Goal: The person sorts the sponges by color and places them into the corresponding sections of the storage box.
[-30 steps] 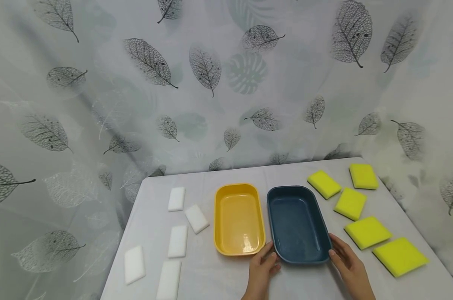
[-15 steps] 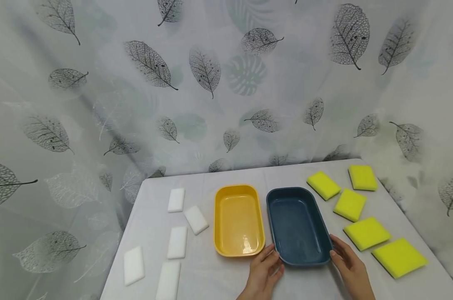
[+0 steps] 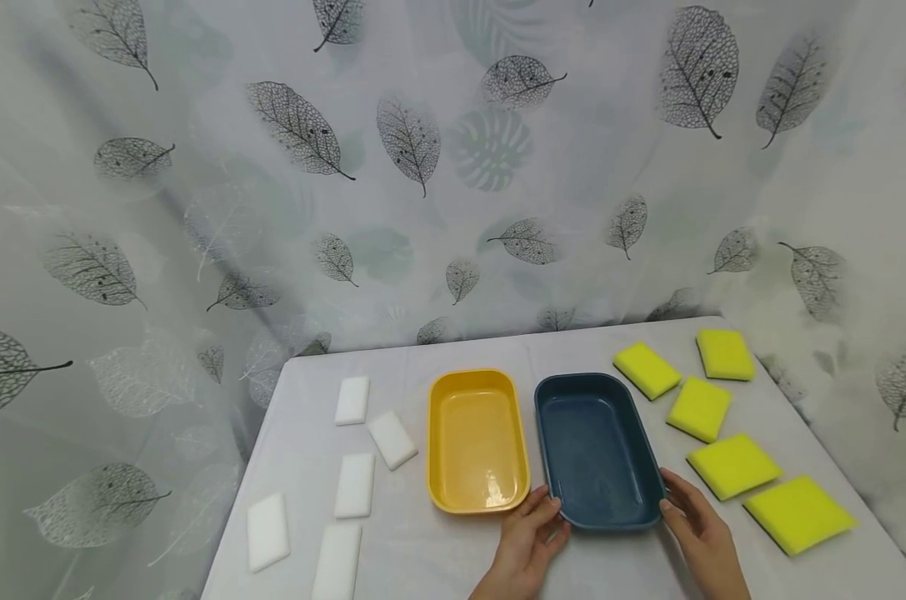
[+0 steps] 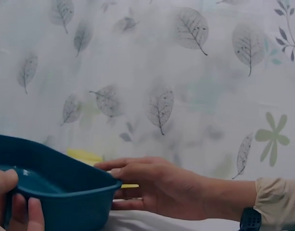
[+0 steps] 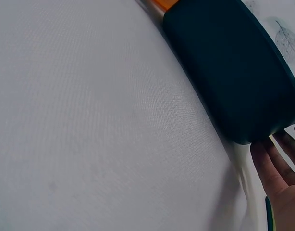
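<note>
A dark blue rectangular dish [image 3: 601,454] stands on the white-covered table, its near end between my two hands. At its near left corner my left hand [image 3: 523,542] grips the rim. The left wrist view shows the left thumb [image 4: 4,181] over the rim and fingers [image 4: 34,214] against the outer wall. My right hand [image 3: 703,533] holds the near right corner, thumb and fingers set around it from outside. In the right wrist view the right fingers [image 5: 270,166] touch the dark outer wall. Close on the dish's left is a yellow dish [image 3: 478,442] of similar shape.
Several white sponge blocks [image 3: 356,485] lie spread over the table's left side. Several yellow sponges [image 3: 733,465] with dark undersides lie on the right, one close to my right hand. A leaf-patterned curtain [image 3: 453,167] hangs behind the table [image 3: 415,558].
My left hand has turned and shifted slightly at the corner, its thumb now at the blue dish's rim. The right hand stays put. The dish has barely moved.
</note>
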`<state>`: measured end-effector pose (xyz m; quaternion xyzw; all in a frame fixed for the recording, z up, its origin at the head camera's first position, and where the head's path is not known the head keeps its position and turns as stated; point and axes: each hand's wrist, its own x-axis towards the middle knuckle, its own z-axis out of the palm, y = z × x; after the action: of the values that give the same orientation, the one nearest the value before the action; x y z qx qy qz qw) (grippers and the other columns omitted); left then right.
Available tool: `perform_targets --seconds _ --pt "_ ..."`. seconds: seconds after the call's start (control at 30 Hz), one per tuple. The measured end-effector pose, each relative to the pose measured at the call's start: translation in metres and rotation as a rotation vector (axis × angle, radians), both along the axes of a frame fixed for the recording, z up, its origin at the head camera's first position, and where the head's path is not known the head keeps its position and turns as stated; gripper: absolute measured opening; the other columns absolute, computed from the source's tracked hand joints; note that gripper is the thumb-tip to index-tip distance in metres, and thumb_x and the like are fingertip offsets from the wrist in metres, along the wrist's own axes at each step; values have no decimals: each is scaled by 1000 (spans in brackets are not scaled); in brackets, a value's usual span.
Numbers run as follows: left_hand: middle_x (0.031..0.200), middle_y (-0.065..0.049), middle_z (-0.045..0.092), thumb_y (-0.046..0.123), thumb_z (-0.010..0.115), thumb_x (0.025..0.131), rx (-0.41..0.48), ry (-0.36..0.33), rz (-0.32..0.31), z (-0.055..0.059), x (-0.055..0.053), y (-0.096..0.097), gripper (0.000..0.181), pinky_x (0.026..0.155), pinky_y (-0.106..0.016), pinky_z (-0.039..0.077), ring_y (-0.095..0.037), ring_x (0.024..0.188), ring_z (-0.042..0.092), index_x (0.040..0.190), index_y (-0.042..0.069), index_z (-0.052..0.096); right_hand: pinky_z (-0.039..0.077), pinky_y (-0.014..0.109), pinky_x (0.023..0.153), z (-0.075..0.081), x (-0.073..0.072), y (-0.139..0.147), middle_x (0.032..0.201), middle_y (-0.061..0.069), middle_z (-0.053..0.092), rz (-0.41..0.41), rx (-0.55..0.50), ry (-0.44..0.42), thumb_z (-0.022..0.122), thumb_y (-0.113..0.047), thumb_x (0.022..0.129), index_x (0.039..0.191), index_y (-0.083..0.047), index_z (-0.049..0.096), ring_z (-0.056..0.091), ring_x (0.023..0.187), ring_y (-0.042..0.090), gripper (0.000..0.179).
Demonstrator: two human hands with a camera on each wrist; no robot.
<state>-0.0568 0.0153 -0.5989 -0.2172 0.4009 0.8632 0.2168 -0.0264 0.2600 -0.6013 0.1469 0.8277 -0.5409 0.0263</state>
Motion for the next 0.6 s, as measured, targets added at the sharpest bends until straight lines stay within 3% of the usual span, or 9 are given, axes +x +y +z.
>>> perform_targets --seconds 0.23,0.33,0.4,0.6 --pt "91 7 69 10 74 96 47 -2 -3 -10 -1 -2 21 87 -27 57 -8 88 64 115 15 67 43 -3 85 2 -1 -1 150 5 54 5 108 93 49 -40 111 157 -11 43 39 108 -31 55" --pt "90 8 69 9 72 97 63 -7 -3 -13 -1 -2 18 86 -26 58 -7 88 64 113 16 68 43 -3 83 3 -2 0 146 8 59 -6 194 168 50 -33 111 154 -11 47 39 107 -32 49" --pt "89 8 69 9 72 97 68 -20 -1 -16 -1 -1 17 85 -25 58 -7 87 64 112 16 68 41 -5 83 4 -3 2 144 16 61 -20 252 228 52 -27 111 152 -9 50 38 108 -32 45" --pt "87 7 69 9 73 96 59 -38 4 -16 -2 -1 18 84 -24 59 -7 85 64 111 16 70 29 -10 93 5 -8 13 138 18 63 -71 412 423 61 -3 102 146 -5 54 38 115 -26 45"
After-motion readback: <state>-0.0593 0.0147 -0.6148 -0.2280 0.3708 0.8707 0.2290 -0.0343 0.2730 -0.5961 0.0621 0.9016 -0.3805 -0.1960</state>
